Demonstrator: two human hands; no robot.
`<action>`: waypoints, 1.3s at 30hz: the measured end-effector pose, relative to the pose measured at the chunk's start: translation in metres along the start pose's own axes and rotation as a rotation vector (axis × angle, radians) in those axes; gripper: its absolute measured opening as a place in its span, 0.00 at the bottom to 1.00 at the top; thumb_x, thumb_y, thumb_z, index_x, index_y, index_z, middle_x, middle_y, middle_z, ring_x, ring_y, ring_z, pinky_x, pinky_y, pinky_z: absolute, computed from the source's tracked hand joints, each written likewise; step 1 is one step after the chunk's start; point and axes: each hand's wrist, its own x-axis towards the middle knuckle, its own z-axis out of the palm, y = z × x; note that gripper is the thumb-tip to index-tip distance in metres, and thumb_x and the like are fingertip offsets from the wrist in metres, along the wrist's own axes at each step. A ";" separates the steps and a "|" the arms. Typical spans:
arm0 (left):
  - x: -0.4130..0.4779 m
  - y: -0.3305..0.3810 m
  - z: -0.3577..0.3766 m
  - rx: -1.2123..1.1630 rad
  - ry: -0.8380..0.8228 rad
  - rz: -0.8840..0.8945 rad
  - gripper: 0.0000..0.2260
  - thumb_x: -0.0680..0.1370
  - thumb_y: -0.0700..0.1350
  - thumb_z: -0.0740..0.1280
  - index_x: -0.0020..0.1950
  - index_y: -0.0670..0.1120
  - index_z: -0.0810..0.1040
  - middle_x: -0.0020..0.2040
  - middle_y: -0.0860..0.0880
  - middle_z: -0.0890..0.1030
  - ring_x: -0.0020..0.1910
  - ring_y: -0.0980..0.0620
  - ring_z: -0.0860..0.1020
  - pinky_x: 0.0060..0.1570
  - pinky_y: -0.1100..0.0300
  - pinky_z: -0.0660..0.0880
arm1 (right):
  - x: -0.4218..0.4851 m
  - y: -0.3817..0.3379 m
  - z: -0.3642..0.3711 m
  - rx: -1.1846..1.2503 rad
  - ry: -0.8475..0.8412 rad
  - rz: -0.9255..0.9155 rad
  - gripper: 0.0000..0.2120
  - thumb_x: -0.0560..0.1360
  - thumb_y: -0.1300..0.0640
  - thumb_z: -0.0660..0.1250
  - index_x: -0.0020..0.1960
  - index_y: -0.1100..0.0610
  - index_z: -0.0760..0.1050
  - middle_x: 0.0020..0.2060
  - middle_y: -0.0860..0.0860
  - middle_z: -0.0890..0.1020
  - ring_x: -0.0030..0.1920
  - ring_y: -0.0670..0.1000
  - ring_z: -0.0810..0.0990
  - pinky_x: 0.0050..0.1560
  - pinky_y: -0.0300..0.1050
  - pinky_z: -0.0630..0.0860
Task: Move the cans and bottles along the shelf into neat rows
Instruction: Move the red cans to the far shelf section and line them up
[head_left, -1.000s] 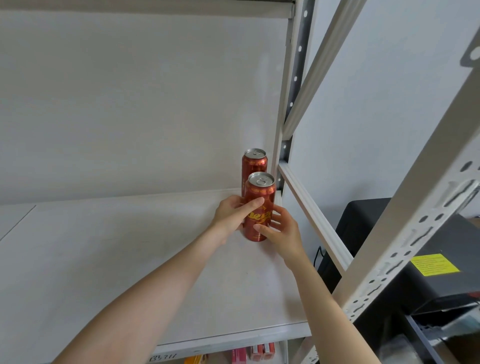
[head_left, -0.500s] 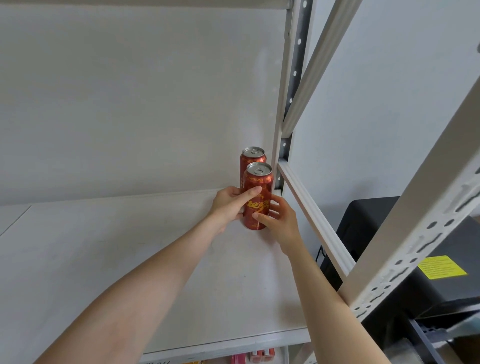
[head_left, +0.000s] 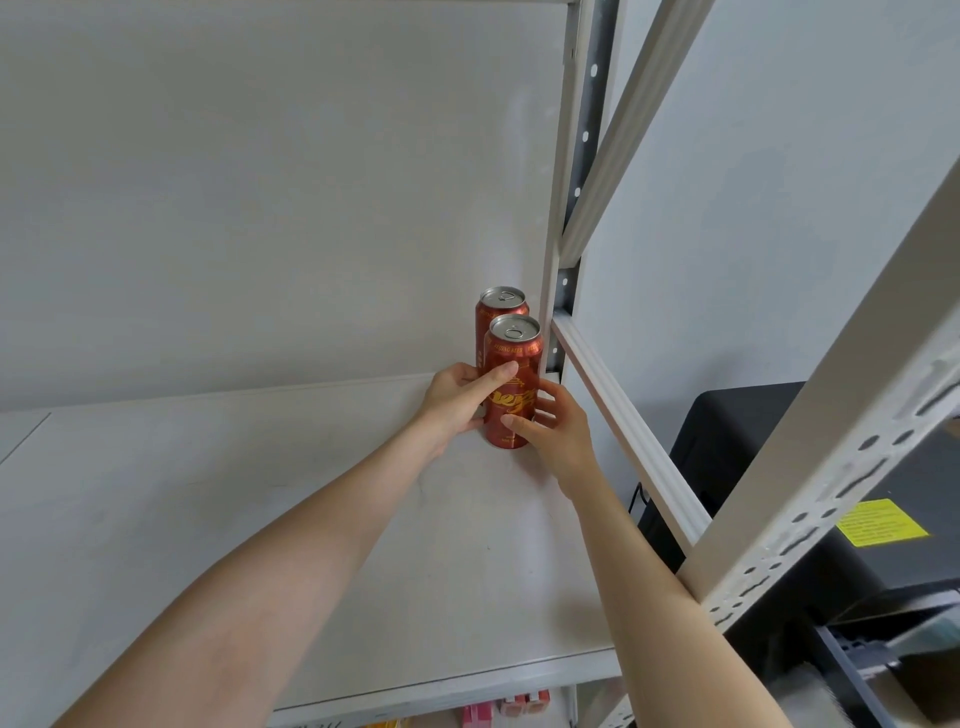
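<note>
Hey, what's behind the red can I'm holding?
A second red can stands directly behind the front can. Only its lid and upper side show. The rest is covered.

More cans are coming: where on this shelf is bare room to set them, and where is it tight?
The shelf is bare left of the cans, from back wall to front edge, and in front of them, under the forearms. Tight at the right rear corner: rear can, front can gripped by left hand and right hand, beside the post.
</note>
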 end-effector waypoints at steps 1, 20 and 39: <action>-0.002 0.000 -0.002 0.023 -0.010 0.001 0.28 0.64 0.66 0.76 0.52 0.47 0.77 0.50 0.51 0.83 0.52 0.54 0.81 0.43 0.58 0.79 | -0.001 0.000 0.000 -0.011 0.009 0.005 0.29 0.69 0.57 0.78 0.67 0.52 0.71 0.59 0.52 0.80 0.58 0.52 0.79 0.61 0.53 0.78; -0.121 -0.020 -0.097 1.035 0.111 0.526 0.23 0.80 0.54 0.65 0.69 0.40 0.72 0.68 0.41 0.73 0.69 0.40 0.69 0.67 0.49 0.66 | -0.113 -0.027 0.017 -0.885 0.138 -0.196 0.29 0.76 0.44 0.66 0.72 0.53 0.64 0.67 0.52 0.74 0.64 0.56 0.72 0.62 0.56 0.71; -0.245 -0.058 -0.175 1.411 0.127 0.510 0.26 0.79 0.57 0.62 0.74 0.46 0.67 0.76 0.42 0.65 0.76 0.42 0.60 0.73 0.40 0.56 | -0.237 -0.039 0.082 -1.410 0.002 -0.257 0.32 0.78 0.38 0.55 0.78 0.50 0.53 0.78 0.55 0.58 0.77 0.60 0.56 0.74 0.63 0.53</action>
